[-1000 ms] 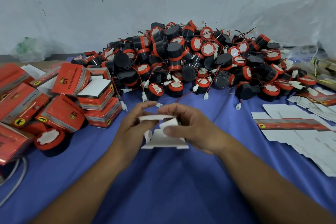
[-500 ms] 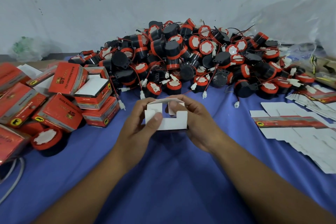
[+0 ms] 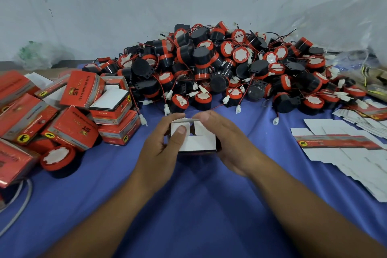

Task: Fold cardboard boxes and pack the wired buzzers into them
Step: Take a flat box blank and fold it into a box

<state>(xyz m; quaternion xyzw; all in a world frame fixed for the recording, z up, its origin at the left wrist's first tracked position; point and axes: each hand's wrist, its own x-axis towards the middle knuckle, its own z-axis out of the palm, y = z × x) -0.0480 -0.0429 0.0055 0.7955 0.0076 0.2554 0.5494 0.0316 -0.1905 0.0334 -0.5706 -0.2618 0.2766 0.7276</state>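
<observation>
Left of the white box gripped between the left hand and the right hand, a tilted red carton carries a gold "ST" logo beside white lettering that reads roughly "12v reversing horn". The nearer red carton shows the same "ST" upside down. Round yellow badges with a black animal mark the cartons' edges there, and well right of the grip a flattened carton strip bears the same badge and small, barely legible lettering.

L hand & R hand grip half-folded box over blue cloth, w/ buzzer pile behind.
</observation>
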